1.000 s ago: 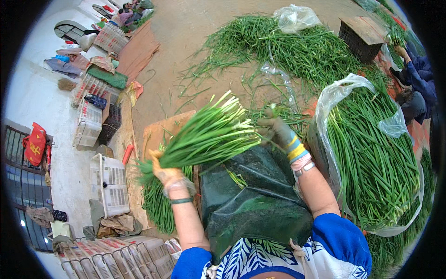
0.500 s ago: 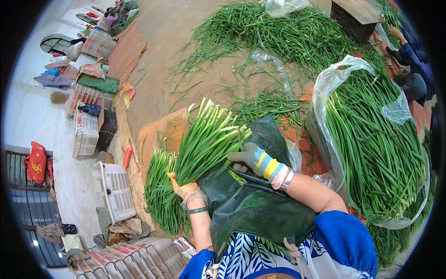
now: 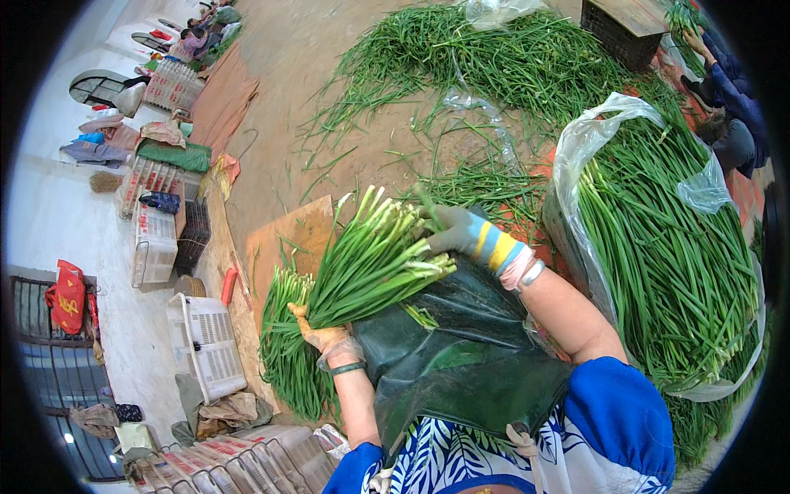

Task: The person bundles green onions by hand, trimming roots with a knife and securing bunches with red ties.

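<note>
My left hand (image 3: 327,339), in a pale glove, is closed round the lower part of a bunch of garlic chives (image 3: 350,276). Their pale stem ends point up and to the right. At those ends is my right hand (image 3: 457,230), in a grey glove with yellow and blue stripes. Its fingers are bent at the stems, with a blurred green stalk beside the fingertips. Under the bunch, a dark green apron (image 3: 461,362) covers my lap. A second pile of garlic chives (image 3: 288,362) lies left of my left hand, on a wooden board (image 3: 288,235).
To my right stands a large plastic-lined bundle of chives (image 3: 658,255). A loose heap of chives (image 3: 485,66) covers the far floor, beside a dark crate (image 3: 621,37). White crates (image 3: 216,346) line the left wall. A co-worker (image 3: 728,99) sits at the far right.
My right hand has moved up and away from me, from the near side of the bunch to its stem ends. My left hand keeps its hold, shifting slightly.
</note>
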Motion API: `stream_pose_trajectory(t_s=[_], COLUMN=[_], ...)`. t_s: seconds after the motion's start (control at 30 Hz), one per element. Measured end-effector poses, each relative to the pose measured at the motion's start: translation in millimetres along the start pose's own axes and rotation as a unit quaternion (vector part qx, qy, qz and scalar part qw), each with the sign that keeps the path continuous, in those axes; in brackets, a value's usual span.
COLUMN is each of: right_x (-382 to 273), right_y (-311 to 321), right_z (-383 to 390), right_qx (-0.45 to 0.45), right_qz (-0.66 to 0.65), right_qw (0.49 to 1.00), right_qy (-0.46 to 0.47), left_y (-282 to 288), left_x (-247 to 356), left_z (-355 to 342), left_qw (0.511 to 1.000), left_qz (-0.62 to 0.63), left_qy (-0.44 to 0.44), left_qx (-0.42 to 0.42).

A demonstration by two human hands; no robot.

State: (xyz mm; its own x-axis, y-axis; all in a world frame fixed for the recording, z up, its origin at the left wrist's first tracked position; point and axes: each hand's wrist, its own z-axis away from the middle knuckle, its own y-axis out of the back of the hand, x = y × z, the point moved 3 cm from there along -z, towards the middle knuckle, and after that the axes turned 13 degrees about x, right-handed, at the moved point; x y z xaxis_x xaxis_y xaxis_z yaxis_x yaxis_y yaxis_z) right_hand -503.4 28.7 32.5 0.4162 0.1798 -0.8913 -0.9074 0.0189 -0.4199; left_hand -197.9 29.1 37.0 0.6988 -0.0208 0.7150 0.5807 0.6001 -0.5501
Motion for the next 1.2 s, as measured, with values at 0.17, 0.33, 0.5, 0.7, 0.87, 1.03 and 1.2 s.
stream_pose_trajectory(t_s=[0.17, 0.33, 0.5, 0.7, 0.87, 1.03, 1.2], right_x=[20, 17, -1, -43, -58, -38, -50], right_y=[-24, -15, 62, 80, -22, -39, 30], right_z=[1, 17, 30, 36, 70, 62, 43], right_qx=[-0.026, -0.012, 0.091, 0.300, 0.107, 0.023, 0.158], right_qz=[-0.007, -0.006, -0.383, 0.522, 0.451, 0.466, 0.201], right_qw=[0.996, 0.979, 0.919, 0.735, 0.841, 0.826, 0.929], right_qy=[-0.087, -0.202, 0.001, 0.312, 0.279, 0.316, 0.268], left_y=[-3, -10, 13, 18, 21, 22, 37], left_x=[5, 13, 30, 27, 23, 25, 30], left_z=[-5, 1, -25, -35, -34, -32, -39], left_qw=[0.983, 0.985, 0.972, 0.974, 0.975, 0.975, 0.981], left_qz=[0.160, 0.108, 0.089, 0.139, 0.171, 0.185, 0.133], left_qy=[0.044, -0.134, -0.206, -0.177, -0.134, -0.119, -0.141], left_qx=[-0.080, 0.005, -0.072, -0.037, -0.038, -0.037, -0.034])
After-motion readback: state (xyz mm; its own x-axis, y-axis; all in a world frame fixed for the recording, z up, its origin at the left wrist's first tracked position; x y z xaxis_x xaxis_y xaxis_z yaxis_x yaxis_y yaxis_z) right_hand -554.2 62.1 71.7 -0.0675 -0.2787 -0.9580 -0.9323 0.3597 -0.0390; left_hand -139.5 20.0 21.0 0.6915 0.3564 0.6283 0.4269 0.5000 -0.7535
